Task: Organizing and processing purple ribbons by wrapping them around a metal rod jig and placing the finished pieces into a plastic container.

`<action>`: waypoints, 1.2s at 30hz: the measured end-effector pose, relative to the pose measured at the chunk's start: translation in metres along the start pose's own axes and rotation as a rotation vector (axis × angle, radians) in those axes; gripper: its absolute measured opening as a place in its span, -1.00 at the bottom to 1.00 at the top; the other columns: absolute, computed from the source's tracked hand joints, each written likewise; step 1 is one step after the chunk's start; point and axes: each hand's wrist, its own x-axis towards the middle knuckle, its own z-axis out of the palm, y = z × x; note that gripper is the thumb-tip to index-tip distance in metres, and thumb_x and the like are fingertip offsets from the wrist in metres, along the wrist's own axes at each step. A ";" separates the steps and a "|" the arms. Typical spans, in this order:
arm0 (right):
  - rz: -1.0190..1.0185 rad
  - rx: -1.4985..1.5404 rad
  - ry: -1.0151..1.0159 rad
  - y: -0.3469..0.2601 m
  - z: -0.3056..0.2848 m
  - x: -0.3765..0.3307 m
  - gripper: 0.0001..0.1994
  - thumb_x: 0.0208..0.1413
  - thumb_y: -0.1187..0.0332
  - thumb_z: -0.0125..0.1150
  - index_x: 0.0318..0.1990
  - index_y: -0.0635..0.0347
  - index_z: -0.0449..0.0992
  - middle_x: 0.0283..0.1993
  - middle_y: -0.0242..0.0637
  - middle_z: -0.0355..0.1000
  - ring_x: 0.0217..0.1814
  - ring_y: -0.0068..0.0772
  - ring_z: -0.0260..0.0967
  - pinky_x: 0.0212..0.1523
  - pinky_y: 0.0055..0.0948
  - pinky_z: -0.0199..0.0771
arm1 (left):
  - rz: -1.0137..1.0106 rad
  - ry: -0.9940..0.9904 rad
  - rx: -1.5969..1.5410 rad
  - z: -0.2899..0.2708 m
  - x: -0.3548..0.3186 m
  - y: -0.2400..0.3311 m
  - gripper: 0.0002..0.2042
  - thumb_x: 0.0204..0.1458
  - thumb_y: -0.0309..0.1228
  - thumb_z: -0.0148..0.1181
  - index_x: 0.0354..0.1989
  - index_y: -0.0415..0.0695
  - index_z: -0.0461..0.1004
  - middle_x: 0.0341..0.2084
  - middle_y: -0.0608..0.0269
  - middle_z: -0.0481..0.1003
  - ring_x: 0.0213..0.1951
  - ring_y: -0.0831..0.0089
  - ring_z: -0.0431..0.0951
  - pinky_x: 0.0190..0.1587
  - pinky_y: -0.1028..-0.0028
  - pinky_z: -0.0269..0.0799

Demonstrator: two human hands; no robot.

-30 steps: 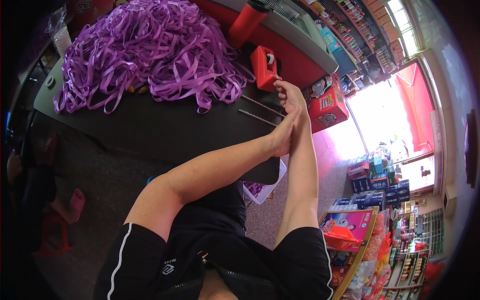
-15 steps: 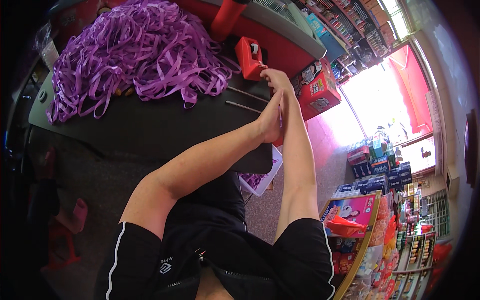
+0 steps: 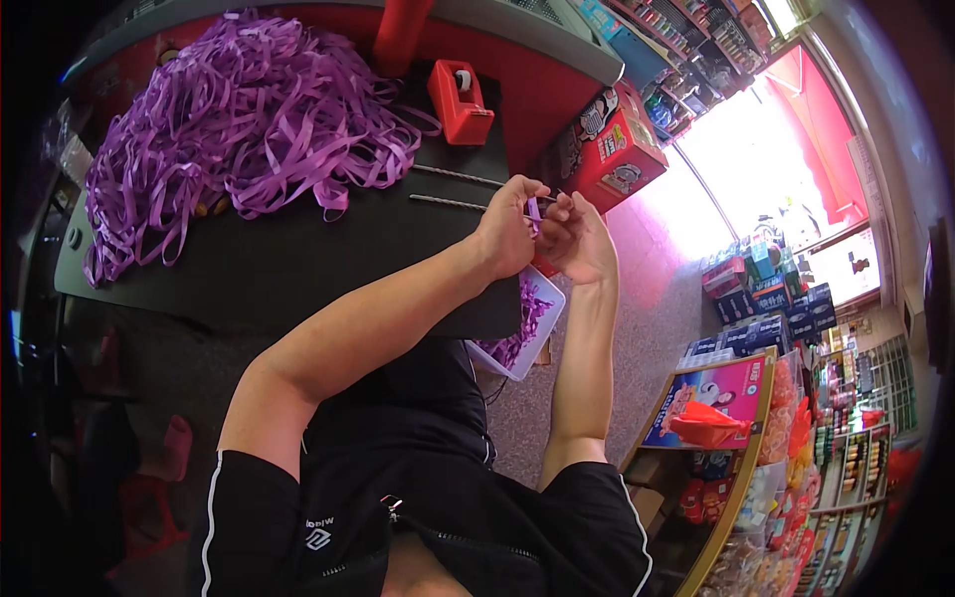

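My left hand is closed on a short piece of purple ribbon beyond the table's right edge. Facing it, my right hand has its fingers curled and pinched at the ribbon, close to the left fingertips. Two thin twisted metal rods stick out from the table toward my hands, and their far ends are partly hidden behind the fingers. A big heap of purple ribbon covers the left and back of the dark table.
Behind the rods stands a red tape dispenser. Below the table's right edge is a white bin holding purple ribbon pieces. A red carton sits beyond my hands. At right is a display case with packaged goods.
My right hand has come back from beside the tape dispenser to my left hand. The fingers of both now meet at the purple ribbon. The view has shifted slightly.
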 end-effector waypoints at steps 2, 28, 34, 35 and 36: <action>-0.017 0.045 0.005 0.005 -0.004 -0.001 -0.81 0.18 0.14 0.10 -0.27 0.01 0.51 -0.48 -0.56 0.29 -0.55 -0.63 0.13 -0.46 -0.53 0.18 | 0.015 0.013 -0.012 0.005 -0.001 -0.004 -0.77 -0.03 -0.34 0.04 -0.22 -0.15 0.42 -0.40 0.20 0.48 -0.34 0.33 0.48 -0.15 0.44 0.31; -0.669 -1.281 0.195 -0.030 0.012 -0.015 -0.71 0.23 0.25 0.01 -0.22 0.28 0.58 -0.06 -0.20 0.46 0.04 -0.38 0.35 0.06 -0.44 0.29 | 0.126 0.284 0.267 0.004 0.004 -0.021 -0.90 0.07 -0.40 0.17 -0.36 0.09 0.35 -0.31 0.49 0.39 -0.19 0.56 0.29 0.17 0.26 -0.12; -0.261 -1.283 -0.138 -0.055 0.006 0.001 -0.73 0.22 0.28 0.01 -0.21 0.32 0.54 0.03 -0.27 0.39 0.02 -0.47 0.32 0.15 -0.44 0.21 | 0.114 0.212 0.268 0.006 0.002 -0.021 -0.91 0.07 -0.38 0.17 -0.35 0.09 0.37 -0.23 0.48 0.38 -0.06 0.52 0.25 0.21 0.20 -0.20; -0.227 -1.273 -0.130 -0.057 0.005 0.000 -0.75 0.20 0.29 0.04 -0.23 0.31 0.54 0.04 -0.27 0.38 0.02 -0.50 0.32 0.13 -0.45 0.22 | 0.114 0.220 0.267 0.006 0.002 -0.021 -0.91 0.07 -0.38 0.16 -0.35 0.09 0.37 -0.22 0.47 0.38 -0.06 0.52 0.24 0.21 0.20 -0.20; -0.193 -1.262 -0.122 -0.058 0.005 -0.001 -0.78 0.18 0.31 0.08 -0.25 0.31 0.54 0.05 -0.28 0.37 0.01 -0.52 0.31 0.12 -0.46 0.23 | 0.114 0.229 0.267 0.008 0.002 -0.022 -0.91 0.07 -0.38 0.16 -0.35 0.09 0.36 -0.21 0.47 0.38 -0.06 0.52 0.24 0.22 0.21 -0.20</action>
